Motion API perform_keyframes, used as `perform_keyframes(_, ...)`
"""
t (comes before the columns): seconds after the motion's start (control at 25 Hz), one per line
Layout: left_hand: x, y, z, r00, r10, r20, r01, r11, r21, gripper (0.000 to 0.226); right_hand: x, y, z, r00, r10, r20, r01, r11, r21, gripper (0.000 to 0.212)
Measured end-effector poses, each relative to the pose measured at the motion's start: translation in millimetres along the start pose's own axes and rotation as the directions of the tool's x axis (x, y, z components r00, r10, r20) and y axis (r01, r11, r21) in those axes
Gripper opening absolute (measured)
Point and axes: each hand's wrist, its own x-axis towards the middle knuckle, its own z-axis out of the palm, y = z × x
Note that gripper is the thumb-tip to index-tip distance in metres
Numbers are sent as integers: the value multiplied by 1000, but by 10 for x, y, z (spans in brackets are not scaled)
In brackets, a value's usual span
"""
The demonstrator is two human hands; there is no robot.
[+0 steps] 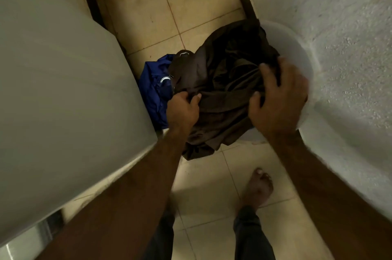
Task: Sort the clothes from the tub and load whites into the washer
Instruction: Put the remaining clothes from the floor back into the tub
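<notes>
A dark brown garment (pixel 222 81) lies bunched over a white plastic tub (pixel 297 51) on the tiled floor. My left hand (pixel 183 109) grips its left edge with curled fingers. My right hand (pixel 277 96) grips a fold of the same garment near the tub's right side. A blue garment (pixel 154 89) with small white markings lies beside and partly under the brown one, against the washer. The grey washer (pixel 63 89) stands at the left, seen from above with its lid closed. The tub's inside is hidden by cloth.
A rough white wall (pixel 339 15) runs along the right, close to the tub. Beige floor tiles (pixel 169 4) stretch ahead between washer and wall. My bare right foot (pixel 257 187) stands on the tiles just below the tub.
</notes>
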Motion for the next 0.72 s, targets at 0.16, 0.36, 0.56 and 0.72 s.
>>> perform_keyframes(0.16, -257, -59, -44, 988, 28, -151, -20, 998, 56, 32, -255, -596, 194, 791, -351, 501, 339, 933, 118, 102)
perform_keyframes(0.36, -401, 194, -211, 981, 136, -141, -135, 991, 16, 27, -292, -711, 353, 810, -384, 443, 335, 923, 187, 37)
perform_keyframes(0.56, -472, 530, -231, 928, 325, -180, -355, 918, -178, 26, -56, -459, 9, 988, -133, 80, 78, 870, 487, 24)
perform_keyframes(0.72, -344, 316, -131, 948, 286, -137, -293, 955, -37, 46, 221, -283, -448, 959, 276, 62, -228, 624, 747, 25)
